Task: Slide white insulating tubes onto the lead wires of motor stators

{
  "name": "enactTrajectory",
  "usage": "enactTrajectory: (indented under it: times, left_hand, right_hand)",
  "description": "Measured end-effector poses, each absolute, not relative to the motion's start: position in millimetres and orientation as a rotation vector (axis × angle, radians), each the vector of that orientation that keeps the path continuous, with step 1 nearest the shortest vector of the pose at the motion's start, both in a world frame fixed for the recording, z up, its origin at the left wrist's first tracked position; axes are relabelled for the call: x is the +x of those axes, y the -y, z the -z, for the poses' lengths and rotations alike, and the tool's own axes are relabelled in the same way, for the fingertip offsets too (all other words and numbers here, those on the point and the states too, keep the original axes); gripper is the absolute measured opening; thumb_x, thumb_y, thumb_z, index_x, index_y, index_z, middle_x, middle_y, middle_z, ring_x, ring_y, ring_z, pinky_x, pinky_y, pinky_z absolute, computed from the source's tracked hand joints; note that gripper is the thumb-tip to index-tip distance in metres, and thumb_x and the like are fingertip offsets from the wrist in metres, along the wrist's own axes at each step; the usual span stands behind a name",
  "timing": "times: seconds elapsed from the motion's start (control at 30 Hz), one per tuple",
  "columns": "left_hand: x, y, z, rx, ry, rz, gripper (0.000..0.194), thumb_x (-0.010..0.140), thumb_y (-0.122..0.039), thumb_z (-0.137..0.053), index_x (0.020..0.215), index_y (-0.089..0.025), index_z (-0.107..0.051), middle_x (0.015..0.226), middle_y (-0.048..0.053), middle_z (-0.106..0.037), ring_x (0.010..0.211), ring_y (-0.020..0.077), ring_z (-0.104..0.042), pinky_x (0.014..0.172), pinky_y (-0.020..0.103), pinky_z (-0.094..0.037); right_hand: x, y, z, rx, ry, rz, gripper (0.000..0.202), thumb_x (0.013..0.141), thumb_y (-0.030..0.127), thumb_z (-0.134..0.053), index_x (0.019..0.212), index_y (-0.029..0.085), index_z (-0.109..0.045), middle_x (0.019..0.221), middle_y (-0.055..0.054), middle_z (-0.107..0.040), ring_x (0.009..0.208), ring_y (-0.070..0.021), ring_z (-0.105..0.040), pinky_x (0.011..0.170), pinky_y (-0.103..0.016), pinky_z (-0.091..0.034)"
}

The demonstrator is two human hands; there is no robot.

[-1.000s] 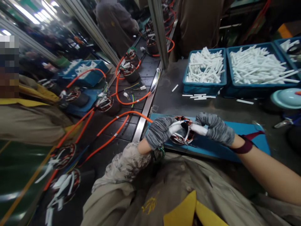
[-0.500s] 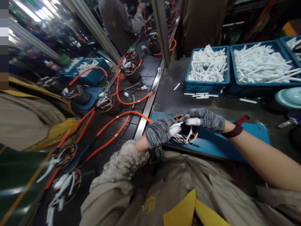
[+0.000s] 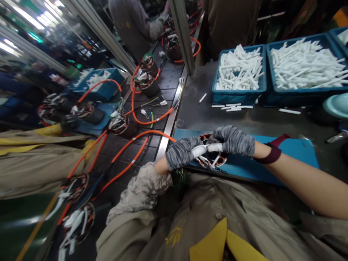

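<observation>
A wound motor stator (image 3: 219, 161), with copper-and-orange windings and white tubes around its ring, sits on a blue mat (image 3: 295, 154) in front of me. Over it my gloved hands meet, thumb tip against thumb tip. My left hand (image 3: 183, 152) comes in from the left, its fingers closed in a pinch around a thin white sleeve tube, now mostly covered by the white glove tips. From the right, my right hand (image 3: 233, 140) is pinched too; what lies in its fingertips is hidden. Both gloves are grey with white fingertips. A dark lead pokes out at the stator's near side.
Two blue bins (image 3: 239, 96) (image 3: 307, 96) of white tubes stand at the back right, with loose tubes (image 3: 235, 107) before them. Left, beyond a metal rail (image 3: 167, 132), stators (image 3: 119, 123) with orange cables (image 3: 141, 136) line a conveyor. A co-worker's sleeve (image 3: 40, 163) shows at left.
My hands have drawn together, and the white tube that showed between them is now mostly covered. The co-worker at left has shifted, and my view has tilted slightly.
</observation>
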State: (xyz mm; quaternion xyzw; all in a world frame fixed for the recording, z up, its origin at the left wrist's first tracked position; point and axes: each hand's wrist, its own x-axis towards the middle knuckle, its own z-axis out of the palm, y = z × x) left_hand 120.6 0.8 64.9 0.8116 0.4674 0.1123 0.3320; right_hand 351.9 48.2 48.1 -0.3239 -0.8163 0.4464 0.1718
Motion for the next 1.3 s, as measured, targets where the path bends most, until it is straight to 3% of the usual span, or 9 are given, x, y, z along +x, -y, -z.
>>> enactTrajectory:
  times: [0.2, 0.37, 0.57, 0.67, 0.73, 0.83, 1.0, 1.13, 1.3]
  left_hand:
    - [147, -12, -93, 2.441, -1.287, 0.295, 0.042, 0.106, -0.044, -0.039, 0.101, -0.015, -0.069, 0.092, 0.008, -0.074, 0.087, 0.0215, -0.071, 0.081, 0.032, -0.055]
    - [178, -25, -99, 2.556, -1.282, 0.502, 0.048, 0.104, -0.050, -0.042, 0.104, -0.012, -0.071, 0.095, 0.014, -0.075, 0.088, 0.0274, -0.072, 0.079, 0.036, -0.053]
    - [201, -38, -77, 2.608, -0.934, 0.301, 0.032, 0.101, -0.041, -0.055, 0.109, -0.014, -0.068, 0.101, 0.009, -0.076, 0.091, 0.0208, -0.072, 0.079, 0.027, -0.051]
    - [169, -37, -76, 2.621, -0.891, 0.005, 0.046, 0.093, -0.059, -0.063, 0.106, -0.015, -0.071, 0.099, 0.009, -0.076, 0.091, 0.0234, -0.072, 0.083, 0.031, -0.052]
    - [133, -39, -74, 2.577, -0.753, -0.253, 0.064, 0.082, -0.069, -0.071, 0.119, -0.017, -0.070, 0.111, 0.012, -0.076, 0.101, 0.0264, -0.072, 0.091, 0.035, -0.054]
    - [85, -41, -58, 2.445, -0.475, -0.416, 0.070, 0.081, -0.060, -0.077, 0.137, -0.020, -0.063, 0.131, 0.016, -0.070, 0.119, 0.0273, -0.069, 0.103, 0.038, -0.053]
    - [92, -12, -24, 2.546, -0.965, -0.235, 0.054, 0.086, -0.057, -0.073, 0.125, -0.020, -0.070, 0.128, 0.014, -0.072, 0.114, 0.0267, -0.072, 0.095, 0.035, -0.059]
    - [132, 20, -32, 2.539, -1.457, -0.174, 0.057, 0.083, -0.061, -0.074, 0.117, -0.016, -0.072, 0.117, 0.017, -0.075, 0.099, 0.0294, -0.076, 0.083, 0.037, -0.061]
    - [121, 19, -50, 2.186, -1.187, -0.503, 0.059, 0.077, -0.056, -0.083, 0.119, -0.017, -0.068, 0.112, 0.009, -0.076, 0.101, 0.0247, -0.075, 0.091, 0.036, -0.061]
  right_hand:
    - [378, -45, -43, -0.768, 2.470, -0.711, 0.051, 0.098, 0.061, -0.051, 0.104, 0.019, -0.080, 0.089, -0.010, -0.070, 0.079, -0.0209, -0.060, 0.074, -0.034, -0.044]
    - [406, -46, -30, -0.803, 2.164, -1.114, 0.042, 0.093, 0.059, -0.062, 0.097, 0.021, -0.079, 0.091, -0.009, -0.073, 0.085, -0.0221, -0.067, 0.080, -0.037, -0.052]
    - [406, -37, -19, -0.994, 1.819, -1.329, 0.041, 0.076, 0.059, -0.080, 0.088, 0.020, -0.073, 0.086, -0.006, -0.074, 0.081, -0.0214, -0.068, 0.080, -0.037, -0.057]
    - [409, -27, -23, -0.956, 1.874, -1.226, 0.039, 0.080, 0.058, -0.077, 0.092, 0.021, -0.072, 0.092, -0.006, -0.075, 0.087, -0.0229, -0.069, 0.085, -0.039, -0.057]
    - [411, -18, -22, -0.944, 1.939, -1.116, 0.041, 0.081, 0.057, -0.077, 0.103, 0.023, -0.072, 0.101, -0.007, -0.075, 0.095, -0.0251, -0.070, 0.089, -0.041, -0.057]
    - [409, -4, -12, -0.956, 2.050, -0.904, 0.051, 0.079, 0.058, -0.079, 0.115, 0.023, -0.068, 0.107, -0.009, -0.073, 0.097, -0.0274, -0.070, 0.088, -0.042, -0.058]
    - [402, -6, 6, -1.063, 2.196, -0.570, 0.052, 0.087, 0.067, -0.065, 0.110, 0.020, -0.070, 0.102, -0.012, -0.073, 0.093, -0.0301, -0.070, 0.084, -0.044, -0.058]
    - [414, -42, 5, -1.340, 2.288, -0.440, 0.042, 0.097, 0.052, -0.056, 0.119, 0.019, -0.070, 0.112, -0.012, -0.073, 0.103, -0.0292, -0.068, 0.094, -0.043, -0.055]
    - [426, -110, 10, -1.708, 2.300, -0.212, 0.045, 0.095, 0.031, -0.051, 0.135, 0.014, -0.064, 0.138, -0.019, -0.062, 0.119, -0.0354, -0.059, 0.103, -0.051, -0.047]
